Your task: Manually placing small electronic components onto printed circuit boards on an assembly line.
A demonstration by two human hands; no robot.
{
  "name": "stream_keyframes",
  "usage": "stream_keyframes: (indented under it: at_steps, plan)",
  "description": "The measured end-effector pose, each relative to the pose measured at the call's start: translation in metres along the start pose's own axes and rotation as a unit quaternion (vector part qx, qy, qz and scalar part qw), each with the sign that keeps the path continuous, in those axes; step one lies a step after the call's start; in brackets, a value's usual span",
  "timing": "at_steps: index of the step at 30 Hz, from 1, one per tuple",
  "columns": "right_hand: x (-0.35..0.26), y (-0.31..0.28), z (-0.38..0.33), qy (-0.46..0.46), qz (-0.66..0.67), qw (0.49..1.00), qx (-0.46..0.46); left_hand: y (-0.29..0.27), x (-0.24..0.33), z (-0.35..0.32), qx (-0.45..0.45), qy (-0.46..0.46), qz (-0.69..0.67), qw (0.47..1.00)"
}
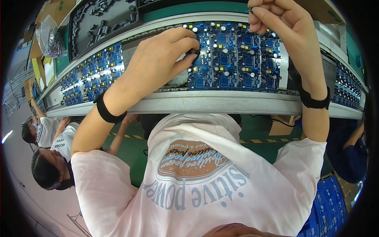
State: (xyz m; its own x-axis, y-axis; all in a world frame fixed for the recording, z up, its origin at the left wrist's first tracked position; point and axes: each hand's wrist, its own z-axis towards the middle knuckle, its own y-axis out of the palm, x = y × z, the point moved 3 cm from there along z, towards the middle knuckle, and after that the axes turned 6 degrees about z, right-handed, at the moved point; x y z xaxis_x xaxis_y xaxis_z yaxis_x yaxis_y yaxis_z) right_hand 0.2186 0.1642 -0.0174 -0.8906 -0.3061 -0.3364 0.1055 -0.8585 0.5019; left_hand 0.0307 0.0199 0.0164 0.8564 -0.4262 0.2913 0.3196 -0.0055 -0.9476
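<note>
A panel of blue circuit boards (224,60), dotted with small yellow, white and blue parts, lies on the metal conveyor in front of me. My left hand (162,53) is closed over the panel's left edge. Thumb and fingers pinch a small black capacitor (192,51), low against the boards and partly hidden by the fingertips. Above the panel's far right corner, my right hand (282,19) is raised, thumb and forefinger pressed together. A tiny dark greenish thing (250,11) shows at those fingertips, too small to name.
Beyond the conveyor's far rail, a black tray (75,35) holds many loose black capacitors. A clear bag of parts (51,41) stands left of it. More blue boards (96,69) lie along the line to the left. The near metal rail (221,103) runs before me. Other people sit at left and right.
</note>
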Motion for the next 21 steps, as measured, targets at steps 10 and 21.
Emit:
stream_keyframes:
  at_steps: [10,21]
  plan:
    - [-0.024,0.039,0.015,0.222,-0.199,0.942,0.155,0.003,-0.001,-0.003,0.003,-0.002,0.017,1.0]
    - [-0.01,0.007,-0.001,0.048,-0.01,0.999,-0.011,0.006,0.002,0.002,0.017,0.015,0.06,0.998]
